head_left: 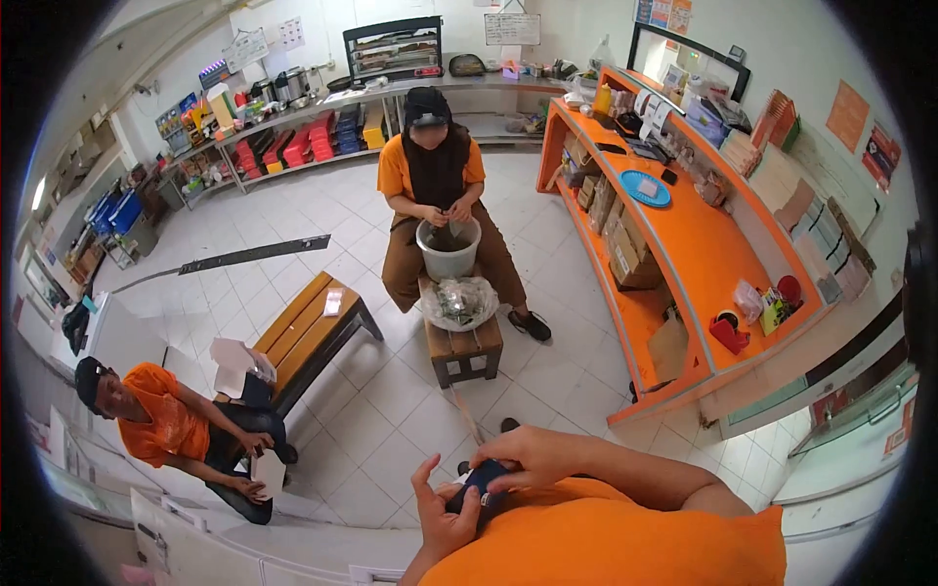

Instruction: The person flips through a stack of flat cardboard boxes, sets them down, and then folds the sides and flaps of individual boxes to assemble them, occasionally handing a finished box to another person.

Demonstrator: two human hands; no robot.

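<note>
At the bottom of the head view, my left hand (446, 512) holds a small dark blue thing (486, 481) from the left side. Its thumb presses on the thing, while the index finger sticks up. My right hand (532, 457) reaches over from the right, fingers bent down onto the same thing. What kind of thing it is I cannot make out, as both hands cover much of it. An orange shirt (625, 537) fills the area just below my hands.
Ahead, a person in orange works over a white bucket (449, 262), behind a plastic bag (459, 303) on a small wooden bench (465, 342). Another person at left holds a white carton (268, 474) beside a long bench (298, 332). An orange counter (723, 283) runs along the right.
</note>
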